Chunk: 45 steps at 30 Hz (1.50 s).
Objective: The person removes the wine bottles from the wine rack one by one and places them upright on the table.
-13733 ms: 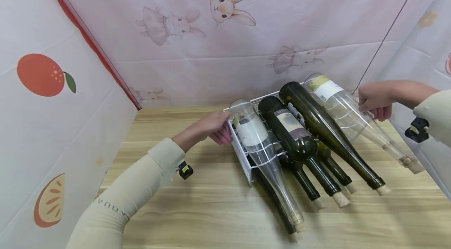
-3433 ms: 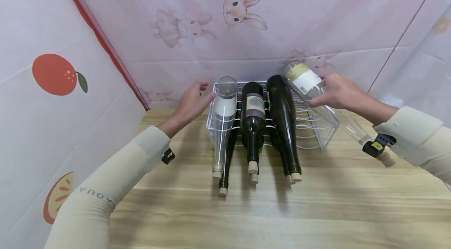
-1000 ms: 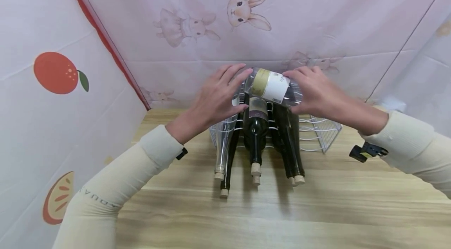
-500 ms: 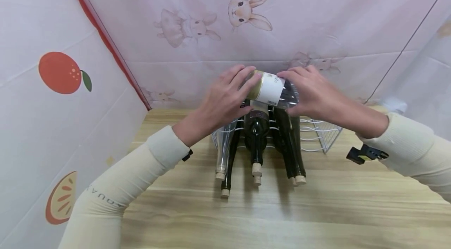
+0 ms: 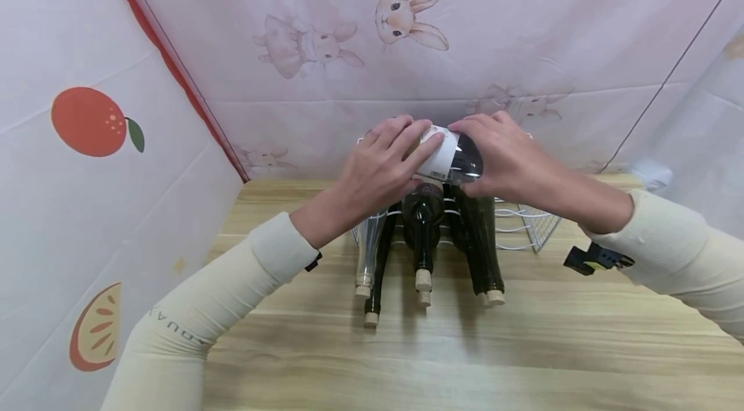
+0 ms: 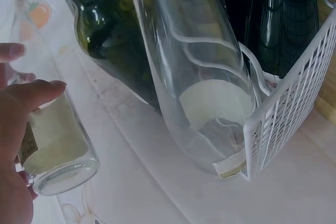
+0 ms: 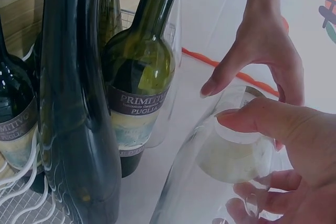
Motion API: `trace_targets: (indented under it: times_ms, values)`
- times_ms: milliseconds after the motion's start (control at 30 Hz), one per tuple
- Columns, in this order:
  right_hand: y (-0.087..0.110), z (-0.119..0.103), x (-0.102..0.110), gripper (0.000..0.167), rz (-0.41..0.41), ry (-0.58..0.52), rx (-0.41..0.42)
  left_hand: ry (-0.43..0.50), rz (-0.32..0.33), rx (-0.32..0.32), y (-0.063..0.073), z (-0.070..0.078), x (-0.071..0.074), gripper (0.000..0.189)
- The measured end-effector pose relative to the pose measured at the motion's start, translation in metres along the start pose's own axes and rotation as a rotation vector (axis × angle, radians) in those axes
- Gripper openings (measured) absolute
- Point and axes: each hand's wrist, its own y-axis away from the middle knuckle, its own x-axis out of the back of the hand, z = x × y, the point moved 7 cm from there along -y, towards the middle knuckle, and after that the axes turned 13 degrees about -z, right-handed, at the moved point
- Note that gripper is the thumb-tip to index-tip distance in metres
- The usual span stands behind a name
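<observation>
Both hands hold a clear glass bottle (image 5: pixel 443 156) with a white and yellow label, above the rear of the bottle rack. My left hand (image 5: pixel 378 162) wraps its fingers over the label end; in the left wrist view the bottle's round base (image 6: pixel 65 178) shows beside that hand. My right hand (image 5: pixel 502 159) grips the other end of the body, thumb below and fingers above. Beneath lie corked bottles in the white wire rack (image 5: pixel 542 230): a clear bottle (image 5: pixel 368 249) at left, a dark labelled bottle (image 5: pixel 423 220) in the middle, a dark green bottle (image 5: pixel 484 240) at right.
More corked bottles lie in a lower layer, such as a slim dark bottle (image 5: pixel 378 282). Bottle necks point toward the front of the wooden table (image 5: pixel 442 359). A printed cloth wall (image 5: pixel 325 101) stands close behind the rack.
The rack has gone from angled to square. My right hand has brought the clear bottle from the right side to over the middle; my left hand has joined it, and both have lowered slightly.
</observation>
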Motion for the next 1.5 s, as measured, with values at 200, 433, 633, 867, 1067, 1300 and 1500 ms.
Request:
trace_targets:
  times_ms: [200,433,633,867,1067,1300,1500]
  values:
    - [0.0,-0.006,-0.001,0.085,0.02,-0.003,0.041,-0.102,0.055,-0.028,0.001,0.009,0.004,0.046]
    - [0.001,-0.01,-0.001,0.085,0.033,0.011,0.06,-0.151,0.144,-0.052,0.001,0.016,0.008,0.034]
    - [0.0,-0.012,-0.002,0.086,0.021,0.014,0.053,-0.192,0.187,-0.061,0.002,0.02,0.011,0.032]
    - [0.0,-0.013,-0.004,0.087,0.023,0.027,0.059,-0.198,0.192,-0.054,0.003,0.021,0.009,0.031]
    - [-0.001,-0.014,-0.005,0.086,0.02,0.054,0.059,-0.199,0.221,-0.055,0.003,0.02,0.011,0.027]
    - [-0.001,-0.015,-0.006,0.083,0.051,0.101,0.099,-0.221,0.243,-0.06,0.002,0.019,0.012,0.025]
    - [0.0,-0.015,-0.006,0.08,0.081,0.112,0.143,-0.229,0.219,-0.062,0.003,0.017,0.01,0.027]
